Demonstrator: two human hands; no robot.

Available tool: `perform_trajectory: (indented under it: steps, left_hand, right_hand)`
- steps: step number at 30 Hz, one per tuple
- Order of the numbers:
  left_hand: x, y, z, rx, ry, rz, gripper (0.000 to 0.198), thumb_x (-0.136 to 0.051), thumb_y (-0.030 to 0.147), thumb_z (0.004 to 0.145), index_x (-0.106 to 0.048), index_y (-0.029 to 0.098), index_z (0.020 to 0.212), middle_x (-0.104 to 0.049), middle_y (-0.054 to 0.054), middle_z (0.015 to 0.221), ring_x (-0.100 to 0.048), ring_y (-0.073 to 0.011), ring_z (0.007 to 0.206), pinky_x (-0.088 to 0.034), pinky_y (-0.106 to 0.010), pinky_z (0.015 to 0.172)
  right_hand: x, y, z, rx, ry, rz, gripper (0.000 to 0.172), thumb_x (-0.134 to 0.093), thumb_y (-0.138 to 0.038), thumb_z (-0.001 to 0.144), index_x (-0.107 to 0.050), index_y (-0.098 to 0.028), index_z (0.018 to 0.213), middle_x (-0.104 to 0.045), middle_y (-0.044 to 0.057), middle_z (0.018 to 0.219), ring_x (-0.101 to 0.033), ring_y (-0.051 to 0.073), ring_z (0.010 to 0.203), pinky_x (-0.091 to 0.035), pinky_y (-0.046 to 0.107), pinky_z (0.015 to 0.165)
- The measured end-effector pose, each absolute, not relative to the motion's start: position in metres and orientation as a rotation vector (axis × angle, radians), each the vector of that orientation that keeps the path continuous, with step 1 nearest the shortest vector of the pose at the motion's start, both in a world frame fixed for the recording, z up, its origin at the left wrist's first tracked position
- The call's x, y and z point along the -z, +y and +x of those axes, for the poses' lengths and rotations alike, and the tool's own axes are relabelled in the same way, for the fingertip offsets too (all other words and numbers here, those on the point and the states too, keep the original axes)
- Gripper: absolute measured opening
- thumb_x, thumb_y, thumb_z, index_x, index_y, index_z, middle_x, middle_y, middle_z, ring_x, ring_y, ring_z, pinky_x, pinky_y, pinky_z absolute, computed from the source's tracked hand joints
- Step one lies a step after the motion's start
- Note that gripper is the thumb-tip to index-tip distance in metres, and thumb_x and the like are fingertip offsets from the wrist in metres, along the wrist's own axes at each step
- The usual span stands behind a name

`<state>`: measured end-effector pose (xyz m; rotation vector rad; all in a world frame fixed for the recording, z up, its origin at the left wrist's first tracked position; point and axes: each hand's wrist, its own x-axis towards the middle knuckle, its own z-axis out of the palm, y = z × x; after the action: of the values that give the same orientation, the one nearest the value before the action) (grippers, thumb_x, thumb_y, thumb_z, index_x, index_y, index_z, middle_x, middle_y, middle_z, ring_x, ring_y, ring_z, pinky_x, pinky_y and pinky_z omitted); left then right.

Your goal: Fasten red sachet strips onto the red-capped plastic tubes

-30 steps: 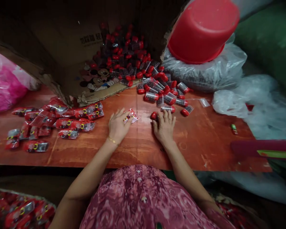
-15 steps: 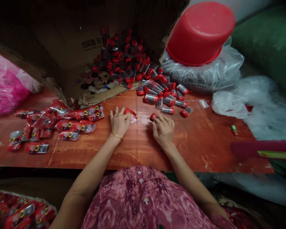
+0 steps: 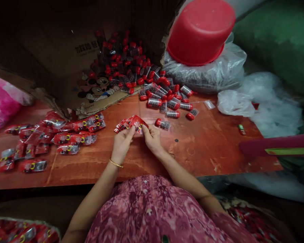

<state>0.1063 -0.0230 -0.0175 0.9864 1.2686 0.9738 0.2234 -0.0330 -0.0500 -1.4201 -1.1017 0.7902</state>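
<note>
My left hand [image 3: 122,144] pinches the near edge of several flat red printed packets [image 3: 135,121], fanned out above the table. On their right side my right hand [image 3: 152,137] is closed, thumb and fingers on the same packets. Just beyond my right hand a clear tube with a red cap [image 3: 162,124] lies on the table, touched by neither hand. More red-capped tubes with dark beads [image 3: 154,102] lie farther back. To the left are several filled red packets [image 3: 68,149].
An open cardboard box [image 3: 91,104] spills tubes at the back. A red tub [image 3: 201,33] rests upside down on a clear plastic bag [image 3: 205,76] at the back right. Pink bags [image 3: 2,101] stand far left. A purple bar [image 3: 253,146] juts in from the right.
My right hand has let go of the red-capped tube and moved left to the packets. The packets are now raised and fanned between both hands. The camera view has shifted slightly.
</note>
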Motion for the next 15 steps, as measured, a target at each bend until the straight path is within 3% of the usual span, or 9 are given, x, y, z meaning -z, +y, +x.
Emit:
perform_trajectory:
  steps: [2,5,10,15]
  left_hand:
    - [0.014,-0.027,0.112,-0.911,1.185,0.777,0.041,-0.074,0.052,0.057,-0.067,0.014,0.07,-0.069,-0.005,0.07,-0.064,-0.0159,0.067,-0.048,-0.023,0.057]
    - [0.01,-0.031,0.12,-0.926,1.104,0.588,0.041,-0.081,0.044,0.049,-0.066,0.015,0.074,-0.068,-0.001,0.068,-0.064,-0.0126,0.062,-0.047,-0.021,0.055]
    - [0.01,-0.027,0.124,-0.937,1.089,0.454,0.036,-0.084,0.035,0.046,-0.063,0.015,0.067,-0.067,0.001,0.06,-0.06,-0.0099,0.053,-0.047,-0.021,0.055]
    - [0.012,-0.023,0.13,-0.966,1.031,0.482,0.034,-0.083,0.037,0.049,-0.063,0.013,0.064,-0.068,-0.001,0.061,-0.061,-0.011,0.055,-0.048,-0.022,0.058]
  right_hand:
    - [0.05,-0.038,0.224,-0.745,-1.142,-1.427,0.041,-0.043,-0.05,0.084,-0.039,-0.022,0.055,-0.038,-0.004,0.051,-0.034,0.01,0.05,-0.028,0.024,0.048]
    - [0.049,-0.043,0.225,-0.706,-1.203,-1.418,0.04,-0.041,-0.046,0.086,-0.038,-0.022,0.054,-0.037,-0.004,0.051,-0.034,0.01,0.049,-0.028,0.025,0.049]
    - [0.049,-0.046,0.227,-0.814,-1.224,-1.347,0.029,-0.044,-0.045,0.085,-0.054,-0.022,0.071,-0.054,-0.001,0.064,-0.048,0.013,0.06,-0.039,0.026,0.057]
    - [0.049,-0.05,0.234,-0.88,-1.217,-1.408,0.043,-0.036,-0.05,0.089,-0.049,-0.022,0.059,-0.049,-0.001,0.055,-0.045,0.013,0.053,-0.038,0.026,0.052]
